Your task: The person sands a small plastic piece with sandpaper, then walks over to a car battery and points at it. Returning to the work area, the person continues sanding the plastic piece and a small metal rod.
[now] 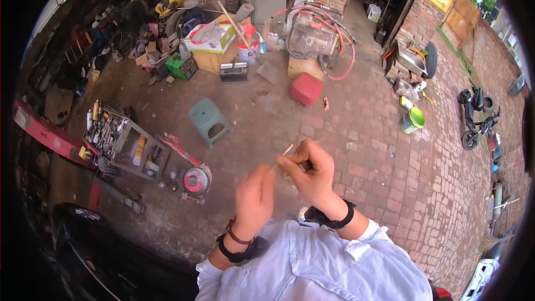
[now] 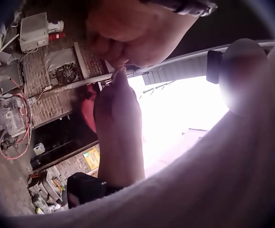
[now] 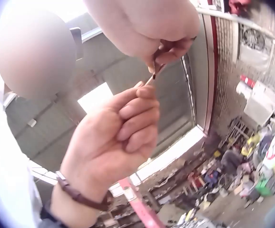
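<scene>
Both hands meet in front of the chest, fingertips close together. The left hand (image 1: 256, 195) is curled and pinches a thin pale stick (image 3: 150, 80) between thumb and forefinger. From the other side the right hand (image 1: 312, 174) pinches the same slender piece, its fingers bent. In the head view a whitish end of the stick (image 1: 288, 149) pokes out past the fingertips. A small dark bit shows between the two hands in the right wrist view; its kind is too small to tell.
A blue-grey plastic stool (image 1: 209, 120) and a red stool (image 1: 306, 89) stand on the brick floor. At left are a tool cart (image 1: 139, 150) and a red reel-like disc (image 1: 196, 180). A black car (image 1: 100, 251) is at lower left, a green bucket (image 1: 412, 120) at right.
</scene>
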{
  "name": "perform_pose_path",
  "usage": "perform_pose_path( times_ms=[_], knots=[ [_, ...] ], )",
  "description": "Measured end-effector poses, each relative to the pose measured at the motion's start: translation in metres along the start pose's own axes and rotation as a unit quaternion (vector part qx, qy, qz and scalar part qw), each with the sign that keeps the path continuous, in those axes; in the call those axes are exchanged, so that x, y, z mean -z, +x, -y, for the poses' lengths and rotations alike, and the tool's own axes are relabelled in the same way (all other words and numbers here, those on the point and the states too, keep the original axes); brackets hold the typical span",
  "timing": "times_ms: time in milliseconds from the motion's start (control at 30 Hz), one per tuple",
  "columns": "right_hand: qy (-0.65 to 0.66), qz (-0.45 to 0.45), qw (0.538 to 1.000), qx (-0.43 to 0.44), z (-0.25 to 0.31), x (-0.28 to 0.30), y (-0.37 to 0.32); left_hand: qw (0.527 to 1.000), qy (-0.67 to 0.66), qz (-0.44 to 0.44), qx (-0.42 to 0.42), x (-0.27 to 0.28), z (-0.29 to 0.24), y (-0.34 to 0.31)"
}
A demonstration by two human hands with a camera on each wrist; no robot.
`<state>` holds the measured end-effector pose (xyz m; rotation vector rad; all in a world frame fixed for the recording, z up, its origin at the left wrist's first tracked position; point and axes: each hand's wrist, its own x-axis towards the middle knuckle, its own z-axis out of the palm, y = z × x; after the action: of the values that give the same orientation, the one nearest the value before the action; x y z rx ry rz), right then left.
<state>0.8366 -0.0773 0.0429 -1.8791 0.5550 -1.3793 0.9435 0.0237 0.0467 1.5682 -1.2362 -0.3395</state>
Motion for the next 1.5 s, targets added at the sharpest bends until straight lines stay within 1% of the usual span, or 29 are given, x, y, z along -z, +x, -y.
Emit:
perform_pose_path(
  times_ms=[67,167,233,300,333,400,433,467,533,600,667,700,733,833,900,933,967,1000,1033,1067,1133,1167,1200,1267,1300,1333,1400,1433,1500],
  knots=[
    [0.097,-0.049,0.987,-0.120,0.000,-0.002,0.001,1.000,-0.013,0.003,0.021,0.000,-0.001,-0.001],
    [0.075,-0.011,0.995,-0.071,0.005,-0.005,0.003,1.000,-0.015,-0.002,0.024,0.003,0.000,0.001],
    [0.074,0.008,0.996,-0.039,0.004,-0.006,0.004,0.999,0.018,-0.012,-0.029,0.005,0.004,0.000],
    [0.095,-0.031,0.987,-0.129,-0.002,-0.006,0.009,1.000,0.011,-0.014,-0.020,0.004,0.005,0.000],
    [0.094,-0.028,0.987,-0.127,-0.001,-0.007,0.008,1.000,0.006,-0.017,-0.013,0.005,0.005,0.001],
    [0.038,0.027,0.999,0.000,0.004,-0.011,0.002,1.000,0.007,-0.021,-0.022,0.007,0.007,0.002],
    [0.071,0.020,0.996,-0.049,0.003,-0.013,0.000,0.999,0.009,-0.022,-0.029,0.008,0.008,0.001],
    [0.070,0.021,0.996,-0.049,0.003,-0.013,0.004,0.999,0.008,-0.023,-0.027,0.007,0.009,0.001],
    [0.109,-0.045,0.982,-0.147,0.003,-0.013,0.013,1.000,-0.005,-0.021,-0.019,0.006,0.010,0.001],
    [0.068,-0.026,0.993,-0.096,0.003,-0.012,0.011,0.999,-0.013,-0.030,-0.026,0.008,0.008,0.003],
    [0.026,0.039,0.999,-0.011,0.006,-0.011,0.008,0.999,-0.020,-0.037,-0.031,0.009,0.009,0.004],
    [0.074,0.043,0.992,-0.090,0.003,-0.010,0.007,0.999,-0.019,-0.017,-0.021,0.009,0.011,0.002],
    [0.074,0.045,0.992,-0.092,0.003,-0.011,0.007,1.000,-0.018,0.004,-0.008,0.010,0.013,-0.001],
    [0.044,0.006,0.996,-0.079,0.006,-0.009,0.015,0.998,-0.055,-0.017,-0.001,0.008,0.006,0.003],
    [-0.017,0.072,0.997,-0.011,0.003,-0.004,0.011,0.998,-0.060,0.000,0.014,0.008,0.009,0.005],
    [-0.017,0.073,0.997,-0.013,-0.003,-0.002,0.014,0.997,-0.063,0.018,0.034,0.007,0.012,0.004],
    [0.017,-0.016,0.996,-0.085,-0.013,-0.001,0.022,0.997,-0.063,0.019,0.037,0.005,0.017,0.000],
    [0.050,-0.105,0.981,-0.153,-0.018,0.003,0.030,0.974,-0.204,0.031,0.092,0.003,0.022,-0.001],
    [0.016,-0.134,0.981,-0.138,-0.019,0.010,0.035,0.928,-0.341,0.041,0.142,0.003,0.025,0.001],
    [0.016,-0.132,0.982,-0.137,-0.017,0.008,0.033,0.928,-0.342,0.039,0.142,0.005,0.026,0.003],
    [0.074,-0.153,0.984,-0.048,-0.010,0.004,0.021,0.844,-0.462,0.069,0.264,0.008,0.022,0.010],
    [-0.017,-0.101,0.994,0.042,-0.009,0.002,0.017,0.844,-0.463,0.071,0.262,0.008,0.021,0.012],
    [-0.020,-0.103,0.994,0.042,-0.009,-0.004,0.018,0.848,-0.450,0.089,0.265,0.007,0.020,0.013],
    [-0.062,-0.019,0.996,0.065,-0.011,-0.016,0.019,0.851,-0.435,0.112,0.273,0.011,0.022,0.011],
    [-0.092,-0.077,0.992,-0.040,-0.030,-0.013,0.023,0.833,-0.461,0.132,0.277,0.016,0.024,0.011],
    [-0.092,-0.077,0.992,-0.042,-0.035,-0.005,0.028,0.813,-0.489,0.147,0.279,0.020,0.027,0.012],
    [-0.008,-0.195,0.973,-0.121,-0.041,0.003,0.046,0.807,-0.496,0.151,0.283,0.031,0.033,0.016],
    [-0.007,-0.190,0.974,-0.119,-0.039,-0.002,0.046,0.797,-0.505,0.152,0.294,0.034,0.036,0.017],
    [0.064,-0.107,0.985,-0.123,-0.024,-0.012,0.033,0.792,-0.508,0.156,0.300,0.040,0.043,0.017]
  ],
)
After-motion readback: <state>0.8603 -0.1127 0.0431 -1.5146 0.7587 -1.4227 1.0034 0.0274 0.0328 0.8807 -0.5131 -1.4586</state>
